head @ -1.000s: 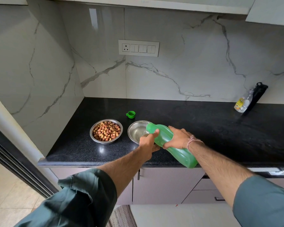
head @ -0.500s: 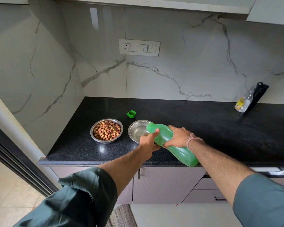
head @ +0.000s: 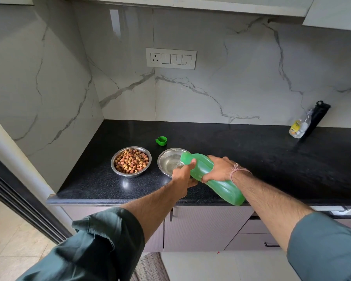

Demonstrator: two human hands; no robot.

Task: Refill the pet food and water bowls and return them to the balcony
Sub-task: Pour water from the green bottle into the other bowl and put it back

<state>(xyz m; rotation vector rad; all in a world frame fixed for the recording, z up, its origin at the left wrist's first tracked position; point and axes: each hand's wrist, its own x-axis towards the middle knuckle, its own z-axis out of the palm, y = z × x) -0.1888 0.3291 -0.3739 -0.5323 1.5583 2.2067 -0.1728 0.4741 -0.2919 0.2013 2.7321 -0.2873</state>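
At the near edge of the black counter (head: 251, 151), a green bottle (head: 215, 179) lies tipped, mouth over the water bowl (head: 168, 162). The right hand (head: 219, 168) wraps its middle from above; the left hand (head: 183, 176) closes round its neck end, thumb on top. Soft plastic like this probably gives when squeezed and feels heavy while full, so a two-handed hold at waist and neck seems sound. Water is pooling in the steel bowl, which looks light and likely to slide on polished stone; lifting it level by opposite rims would be wise. Just left sits the food bowl (head: 131, 161), full of kibble. Behind them rests the green cap (head: 161, 140), apart from both.
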